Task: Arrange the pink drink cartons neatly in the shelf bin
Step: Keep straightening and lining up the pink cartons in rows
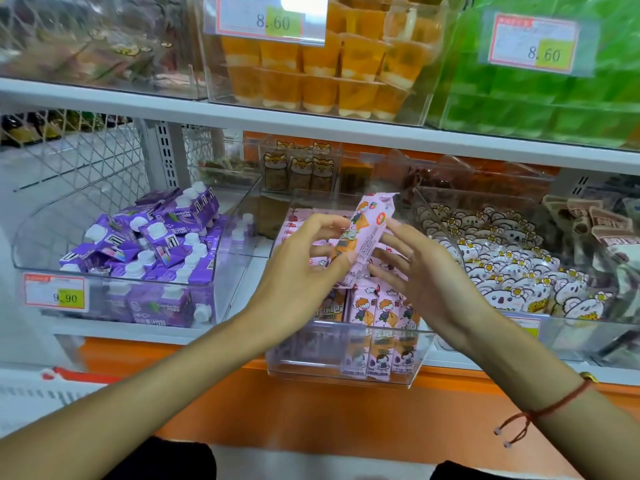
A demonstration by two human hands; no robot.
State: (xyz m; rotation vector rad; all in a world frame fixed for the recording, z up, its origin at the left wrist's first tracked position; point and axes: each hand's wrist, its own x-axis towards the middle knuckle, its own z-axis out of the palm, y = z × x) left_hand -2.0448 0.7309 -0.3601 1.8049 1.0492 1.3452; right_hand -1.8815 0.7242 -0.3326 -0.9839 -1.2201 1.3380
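Both hands meet over the clear shelf bin (414, 355) in the middle of the lower shelf, with one pink drink carton (369, 233) held up between them. The carton is tilted, its top end leaning up and to the right above the bin, its lower end down between the palms. The left hand (304, 271) holds it from the left side, thumb and curled fingers (332, 221) pinching its edge, and the right hand (426, 275) touches it from the right, its fingers (394, 244) spread and lightly bent against the carton's side; whether they close round it I cannot tell. Beneath the hands, more pink cartons (379, 327) stand upright in a row against the bin's front wall, with others lying flat further back, partly hidden by the hands. To the left, a separate clear bin holds a loose heap of purple cartons with white caps (149, 244), marked with a price tag (55, 295) reading 9.90. To the right, another bin holds white snack packets printed with koala faces (512, 271). On the shelf above sit orange jelly cups (311, 74) and green packets (540, 109), each behind a tag reading 8.60. A red string bracelet (540, 412) circles the right wrist.
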